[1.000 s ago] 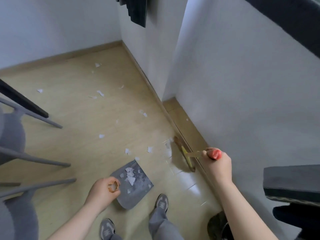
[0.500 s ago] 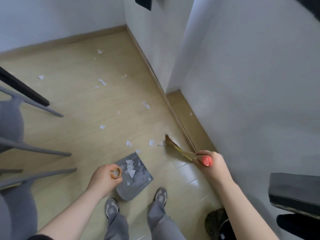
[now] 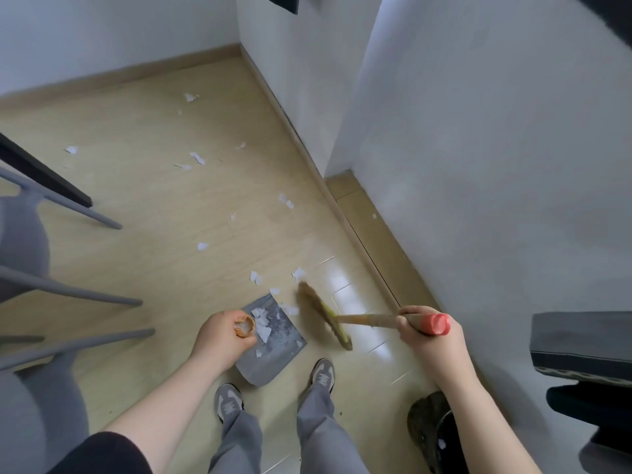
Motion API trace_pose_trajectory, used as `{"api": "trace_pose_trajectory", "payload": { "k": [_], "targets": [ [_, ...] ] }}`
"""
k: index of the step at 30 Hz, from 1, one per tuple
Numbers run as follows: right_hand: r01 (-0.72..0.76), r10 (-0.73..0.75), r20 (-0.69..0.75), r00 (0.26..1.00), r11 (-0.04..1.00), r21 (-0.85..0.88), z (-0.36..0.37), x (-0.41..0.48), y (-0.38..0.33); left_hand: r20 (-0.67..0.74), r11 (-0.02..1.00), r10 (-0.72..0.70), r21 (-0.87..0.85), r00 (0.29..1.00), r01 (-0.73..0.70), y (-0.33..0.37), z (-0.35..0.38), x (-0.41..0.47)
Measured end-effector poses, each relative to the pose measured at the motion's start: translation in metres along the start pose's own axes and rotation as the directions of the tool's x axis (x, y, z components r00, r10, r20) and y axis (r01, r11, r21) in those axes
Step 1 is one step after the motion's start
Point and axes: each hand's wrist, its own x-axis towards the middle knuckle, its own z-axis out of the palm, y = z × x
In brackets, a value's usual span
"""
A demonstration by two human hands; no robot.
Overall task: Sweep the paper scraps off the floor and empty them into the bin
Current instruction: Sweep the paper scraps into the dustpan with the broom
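Observation:
My left hand (image 3: 224, 340) grips the upright handle of a grey dustpan (image 3: 273, 352) that rests on the wooden floor in front of my feet, with several white scraps inside. In my right hand (image 3: 432, 336) is the red-capped wooden handle of a broom (image 3: 325, 316), whose bristle head stands just right of the pan's mouth. White paper scraps (image 3: 254, 278) lie just beyond the pan, and more scraps (image 3: 197, 158) are scattered farther out across the floor. A dark bin (image 3: 427, 429) sits at the lower right beside my right forearm.
Grey chair legs (image 3: 68, 292) and a black table leg (image 3: 44, 176) stand at the left. White walls form a protruding corner (image 3: 337, 159) ahead on the right, with a baseboard along them. A dark cushioned seat (image 3: 581, 347) is at the right edge.
The broom head has swung left from the baseboard to the dustpan's mouth, pushing scraps with it. The left hand and dustpan have stayed in place.

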Motion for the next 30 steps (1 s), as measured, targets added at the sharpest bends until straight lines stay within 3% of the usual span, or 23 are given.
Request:
{"api": "trace_pose_trajectory", "payload": {
  "k": [6, 12, 17, 21, 30],
  "targets": [
    [-0.024, 0.019, -0.04, 0.999, 0.992, -0.124, 0.038, 0.022, 0.023, -0.001, 1.0, -0.013, 0.005, 1.0, 0.013, -0.009, 0.002, -0.01],
    [0.069, -0.053, 0.093, 0.994, 0.982, -0.176, 0.059, 0.011, 0.022, -0.007, 1.0, -0.005, 0.014, 1.0, 0.005, -0.006, 0.005, -0.014],
    [0.02, -0.008, 0.185, 0.983, 0.998, -0.066, 0.045, -0.001, 0.017, -0.013, 1.0, -0.012, 0.022, 1.0, 0.012, -0.007, 0.004, -0.011],
    [0.016, -0.022, 0.151, 0.988, 0.999, 0.039, 0.026, -0.012, -0.004, -0.012, 0.999, -0.017, 0.027, 1.0, 0.017, -0.004, 0.004, -0.008],
    [0.051, -0.049, 0.029, 0.998, 0.998, -0.044, 0.013, 0.0, -0.01, -0.043, 0.996, -0.045, -0.075, 0.998, 0.041, -0.018, -0.008, -0.023]
  ]
}}
